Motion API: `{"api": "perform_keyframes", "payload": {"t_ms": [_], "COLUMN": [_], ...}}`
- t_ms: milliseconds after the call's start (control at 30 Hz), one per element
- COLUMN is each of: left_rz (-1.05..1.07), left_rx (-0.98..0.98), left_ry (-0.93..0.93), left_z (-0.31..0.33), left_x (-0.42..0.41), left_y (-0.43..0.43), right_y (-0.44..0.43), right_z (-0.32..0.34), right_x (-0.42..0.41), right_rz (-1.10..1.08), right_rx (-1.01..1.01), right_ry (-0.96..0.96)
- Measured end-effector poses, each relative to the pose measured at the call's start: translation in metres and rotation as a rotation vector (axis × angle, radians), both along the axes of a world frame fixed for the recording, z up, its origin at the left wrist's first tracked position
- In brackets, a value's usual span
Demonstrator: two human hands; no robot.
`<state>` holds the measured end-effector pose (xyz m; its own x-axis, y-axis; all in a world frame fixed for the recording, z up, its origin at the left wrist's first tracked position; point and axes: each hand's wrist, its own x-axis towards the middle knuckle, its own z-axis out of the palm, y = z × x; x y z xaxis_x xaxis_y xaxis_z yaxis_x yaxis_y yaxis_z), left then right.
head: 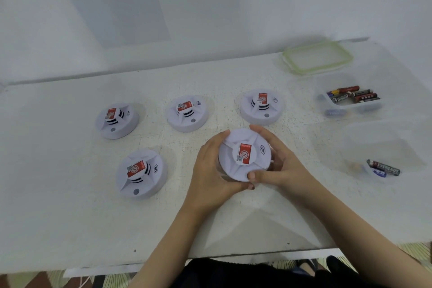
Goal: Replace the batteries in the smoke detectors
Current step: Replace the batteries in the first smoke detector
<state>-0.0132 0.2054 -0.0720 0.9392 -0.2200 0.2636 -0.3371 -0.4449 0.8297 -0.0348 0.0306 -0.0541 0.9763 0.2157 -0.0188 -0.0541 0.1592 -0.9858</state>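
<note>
Free tabletop (301,124) left of battery tub (374,107)

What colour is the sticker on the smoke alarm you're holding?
Red and white sticker, clearest in the head view.

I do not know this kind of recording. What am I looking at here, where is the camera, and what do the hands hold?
There is no machine here: a person works with bare hands. The single picture comes from a camera worn on the head, looking down at a white table. The left hand and the right hand together grip one round white smoke detector. Around it lie four other detectors. To the right are a clear box of batteries, more batteries nearer the person, and a green-rimmed lid.
</note>
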Motion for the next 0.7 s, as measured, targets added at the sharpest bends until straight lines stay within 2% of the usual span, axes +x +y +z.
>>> {"api": "perform_keyframes", "payload": {"t_ms": [700], "left_rz": [-0.026], "left_rx": [0.02], "left_ry": [-0.02], "left_z": [-0.0019], "left_x": [0.0011], "left_y": [0.0003], "right_y": [-0.0002], "right_z": [-0.004], "right_x": [0.0017], "right_rz": [0.015], "right_rx": [0.03], "right_ry": [-0.001]}}
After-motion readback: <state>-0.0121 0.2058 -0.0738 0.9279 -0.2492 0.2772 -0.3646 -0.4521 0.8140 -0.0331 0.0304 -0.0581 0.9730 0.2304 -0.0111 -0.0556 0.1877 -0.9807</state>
